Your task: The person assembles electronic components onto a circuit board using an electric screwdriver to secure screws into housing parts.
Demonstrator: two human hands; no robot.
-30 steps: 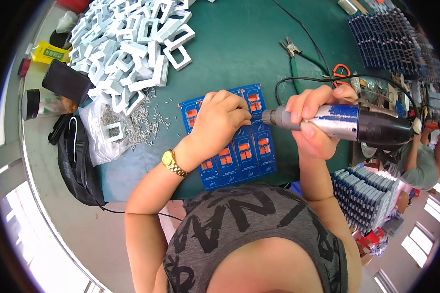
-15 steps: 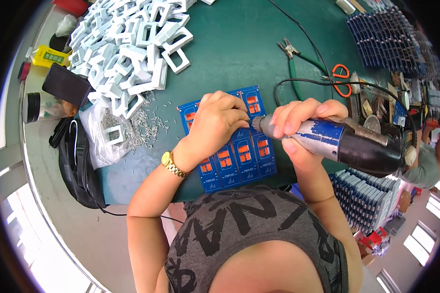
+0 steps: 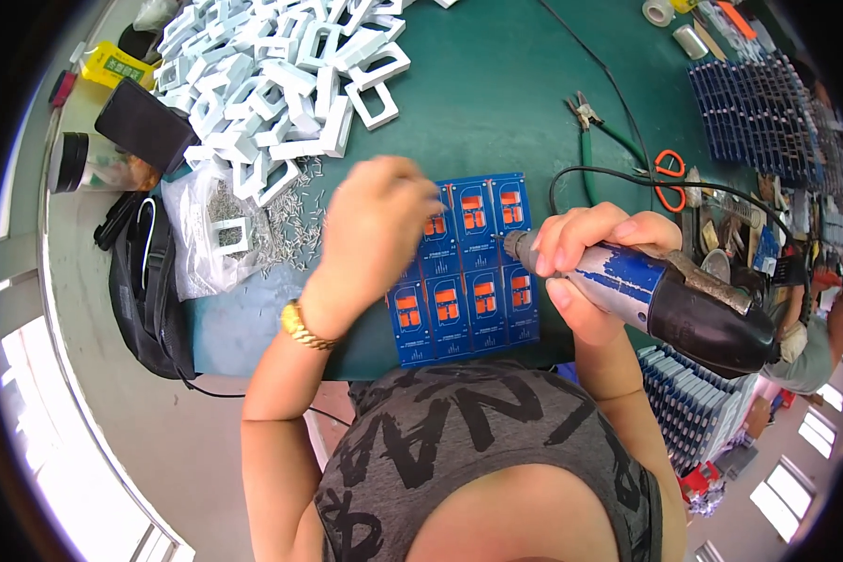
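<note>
Right hand [image 3: 595, 230]: fingers wrapped round power screwdriver [image 3: 648, 291] by blue circuit-board panel [image 3: 478, 258]; left hand [image 3: 377, 227] (motion-blurred) near panel, finger state unclear

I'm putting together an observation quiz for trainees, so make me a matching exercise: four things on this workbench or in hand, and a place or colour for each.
Things:
1. power tool
2. loose screws
3. pliers
4. panel

Descriptions:
A. green-handled, left of the scissors
B. blue with orange patches
C. gripped in the right hand
D. just right of the clear plastic bag

Pairs: 1-C, 2-D, 3-A, 4-B
</note>
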